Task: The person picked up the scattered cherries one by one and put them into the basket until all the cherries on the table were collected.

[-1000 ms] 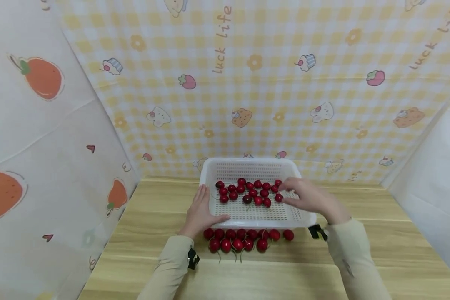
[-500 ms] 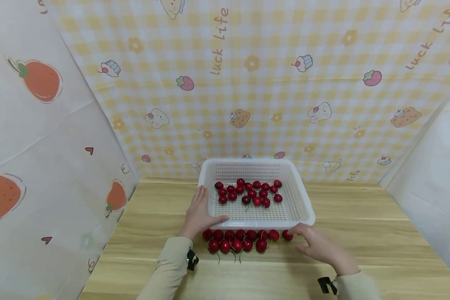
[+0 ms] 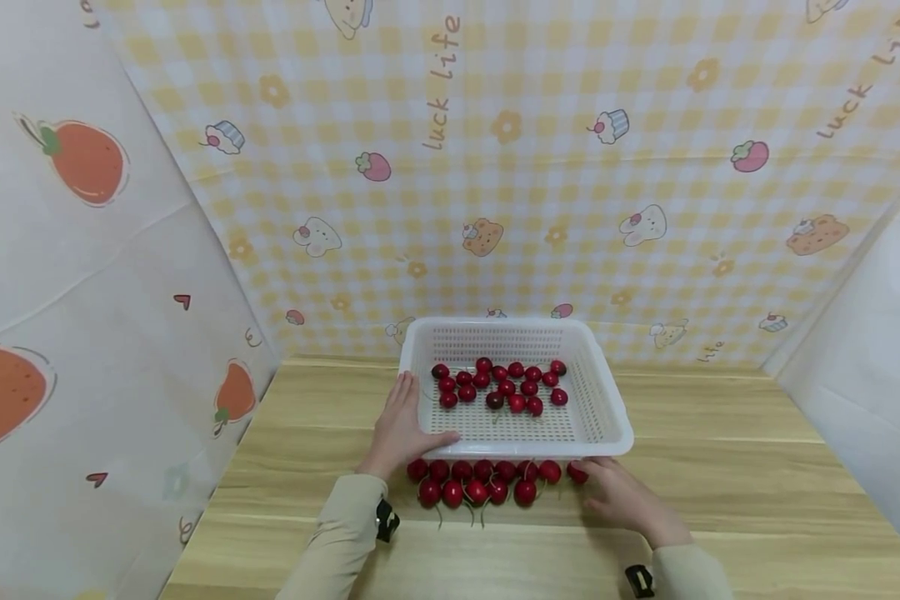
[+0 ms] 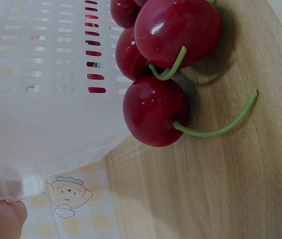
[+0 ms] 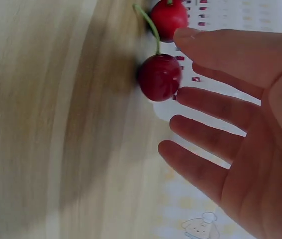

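A white plastic basket (image 3: pixel 540 450) with slotted walls holds several red cherries (image 3: pixel 517 403). My left hand (image 3: pixel 396 432) rests on its near left corner, fingers straight along the side and thumb stretched over the front rim. Outside the basket, several cherries with green stems (image 3: pixel 476 492) lie in rows before its front wall. At the right end of these rows is a single cherry (image 5: pixel 159 77), its stem pointing away from the fingers. My right hand (image 3: pixel 630 502) is at that cherry, its fingers extended and apart, with the fingertips right beside the fruit in the right wrist view.
The wooden tabletop (image 3: pixel 735 500) runs up to a yellow checked cloth (image 3: pixel 510 192) behind the basket. White printed cloth (image 3: pixel 135 250) hangs on the left, and another pale cloth (image 3: pixel 870 333) on the right. Each wrist carries a small black device.
My right hand has come from over the basket's right side down to the cherry at the row's right end. My left hand and the basket have stayed in place.
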{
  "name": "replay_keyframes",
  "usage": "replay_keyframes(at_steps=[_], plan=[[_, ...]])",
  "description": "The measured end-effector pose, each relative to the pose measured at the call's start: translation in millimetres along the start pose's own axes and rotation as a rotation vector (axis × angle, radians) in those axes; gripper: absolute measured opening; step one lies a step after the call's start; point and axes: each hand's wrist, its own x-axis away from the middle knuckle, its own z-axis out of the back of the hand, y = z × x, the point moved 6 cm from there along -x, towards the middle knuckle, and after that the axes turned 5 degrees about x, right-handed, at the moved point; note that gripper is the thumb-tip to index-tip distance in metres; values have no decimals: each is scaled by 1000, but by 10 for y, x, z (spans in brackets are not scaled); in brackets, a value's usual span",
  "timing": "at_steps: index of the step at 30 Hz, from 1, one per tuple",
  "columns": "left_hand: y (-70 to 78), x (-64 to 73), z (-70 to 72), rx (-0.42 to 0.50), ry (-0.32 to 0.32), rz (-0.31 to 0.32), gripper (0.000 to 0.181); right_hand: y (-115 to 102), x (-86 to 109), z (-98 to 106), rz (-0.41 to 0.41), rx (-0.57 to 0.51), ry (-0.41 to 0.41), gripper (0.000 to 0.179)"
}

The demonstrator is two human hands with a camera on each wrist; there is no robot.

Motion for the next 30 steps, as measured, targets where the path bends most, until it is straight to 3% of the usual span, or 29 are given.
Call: replay_keyframes(at_steps=[7, 18, 25, 30], plan=[[-7, -3, -14, -1, 1, 4, 118, 55, -49, -88, 27, 10, 30, 46], [-2, -1, -9, -15, -9, -1, 118, 15, -72, -167, 97, 40, 161, 31], [16, 4, 9, -14, -3, -8, 118, 9, -99, -209, 105, 32, 146, 30], [25, 13, 19, -20, -4, -10, 117, -56, -48, -116, 120, 30, 150, 33]])
